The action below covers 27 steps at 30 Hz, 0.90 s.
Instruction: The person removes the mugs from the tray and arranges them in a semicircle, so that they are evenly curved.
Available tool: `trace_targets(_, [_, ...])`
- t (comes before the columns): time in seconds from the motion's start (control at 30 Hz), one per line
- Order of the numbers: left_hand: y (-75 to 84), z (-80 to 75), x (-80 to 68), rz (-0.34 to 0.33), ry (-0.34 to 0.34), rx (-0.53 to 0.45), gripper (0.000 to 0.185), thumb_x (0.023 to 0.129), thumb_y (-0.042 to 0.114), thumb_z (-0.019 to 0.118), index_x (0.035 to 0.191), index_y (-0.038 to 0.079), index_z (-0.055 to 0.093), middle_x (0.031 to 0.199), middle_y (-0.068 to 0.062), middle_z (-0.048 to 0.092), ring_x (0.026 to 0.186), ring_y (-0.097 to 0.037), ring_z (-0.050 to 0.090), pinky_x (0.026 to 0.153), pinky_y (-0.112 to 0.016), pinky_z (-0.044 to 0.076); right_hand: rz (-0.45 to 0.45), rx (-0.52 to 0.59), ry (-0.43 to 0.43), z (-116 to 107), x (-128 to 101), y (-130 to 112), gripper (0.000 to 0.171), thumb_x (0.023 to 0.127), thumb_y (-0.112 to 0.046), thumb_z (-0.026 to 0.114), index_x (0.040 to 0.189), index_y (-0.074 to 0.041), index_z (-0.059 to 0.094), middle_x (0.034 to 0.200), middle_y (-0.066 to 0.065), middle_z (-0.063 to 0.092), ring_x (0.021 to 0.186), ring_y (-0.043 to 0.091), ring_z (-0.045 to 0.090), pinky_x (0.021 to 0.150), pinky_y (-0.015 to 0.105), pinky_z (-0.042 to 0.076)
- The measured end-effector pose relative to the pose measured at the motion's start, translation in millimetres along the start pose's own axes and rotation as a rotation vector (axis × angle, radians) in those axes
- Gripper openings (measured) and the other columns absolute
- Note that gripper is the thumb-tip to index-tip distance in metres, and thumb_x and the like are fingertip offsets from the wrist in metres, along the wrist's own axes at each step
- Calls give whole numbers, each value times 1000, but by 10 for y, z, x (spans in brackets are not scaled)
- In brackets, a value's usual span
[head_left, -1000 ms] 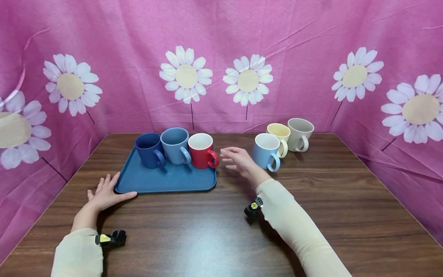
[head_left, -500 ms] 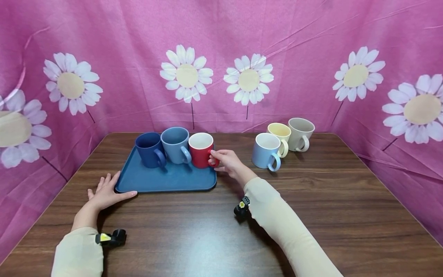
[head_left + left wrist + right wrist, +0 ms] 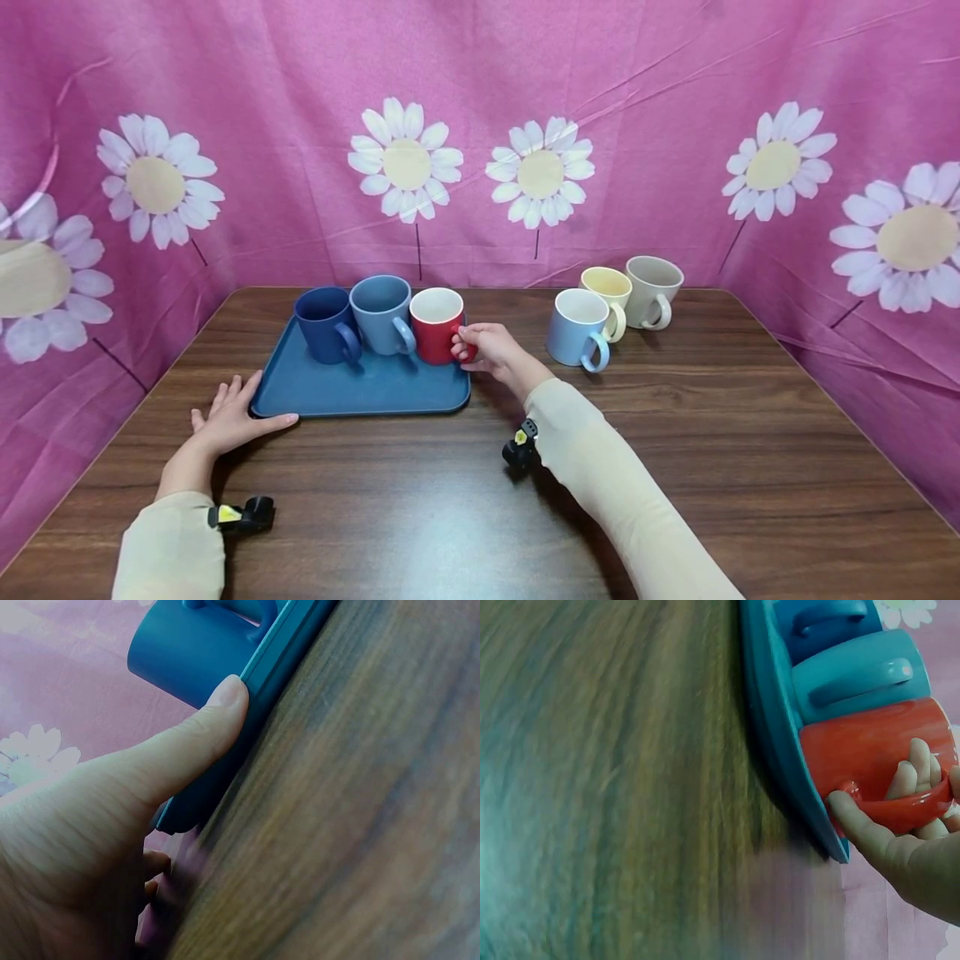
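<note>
The right hand (image 3: 501,352) is gripping the red mug (image 3: 433,340) by its handle (image 3: 909,813), fingers curling round it; the mug is standing upright on the blue tray (image 3: 360,396), near the centre of the head view. At the tray's lower-left corner, the left hand (image 3: 231,423) is lying with fingers straight and spread, its thumb touching the edge. Left of the red mug, a grey-blue mug (image 3: 377,327) and a navy mug (image 3: 321,335) are standing on the tray. Right of centre, a pale blue mug (image 3: 572,335), a yellow mug (image 3: 612,297) and a grey mug (image 3: 642,298) are standing on the wooden table (image 3: 420,500).
</note>
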<state>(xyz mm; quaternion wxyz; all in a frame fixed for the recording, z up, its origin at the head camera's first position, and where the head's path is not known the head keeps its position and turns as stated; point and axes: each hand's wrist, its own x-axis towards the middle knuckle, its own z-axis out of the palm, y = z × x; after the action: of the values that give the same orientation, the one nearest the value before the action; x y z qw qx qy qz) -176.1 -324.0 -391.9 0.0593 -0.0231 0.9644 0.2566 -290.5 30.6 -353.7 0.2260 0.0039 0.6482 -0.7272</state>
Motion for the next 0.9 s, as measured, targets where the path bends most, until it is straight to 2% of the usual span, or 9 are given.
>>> trace_targets(0.23, [-8, 1, 6, -3, 0, -2, 102, 71, 56, 58, 137, 0, 3, 132, -38, -3, 120, -48, -12, 77, -70, -11, 4, 78, -9, 4, -4, 10, 14, 89, -7, 47, 85, 4, 54, 60, 6, 53, 53, 15, 48, 83, 53, 35])
trace_targets(0.6, [-13, 11, 11, -1, 5, -8, 102, 71, 55, 59, 137, 1, 3, 132, -38, -3, 120, -48, -12, 76, -70, -10, -16, 94, -56, -17, -107, -23, 15, 88, -4, 47, 77, 2, 57, 57, 6, 55, 49, 13, 50, 84, 52, 35])
trace_targets(0.9, [-18, 13, 7, -6, 0, -8, 103, 71, 56, 58, 137, 1, 2, 132, -38, -4, 120, -48, -13, 76, -70, -11, -80, 122, -151, -112, -309, -87, 16, 88, -3, 44, 79, 3, 56, 61, 7, 57, 53, 14, 53, 86, 56, 30])
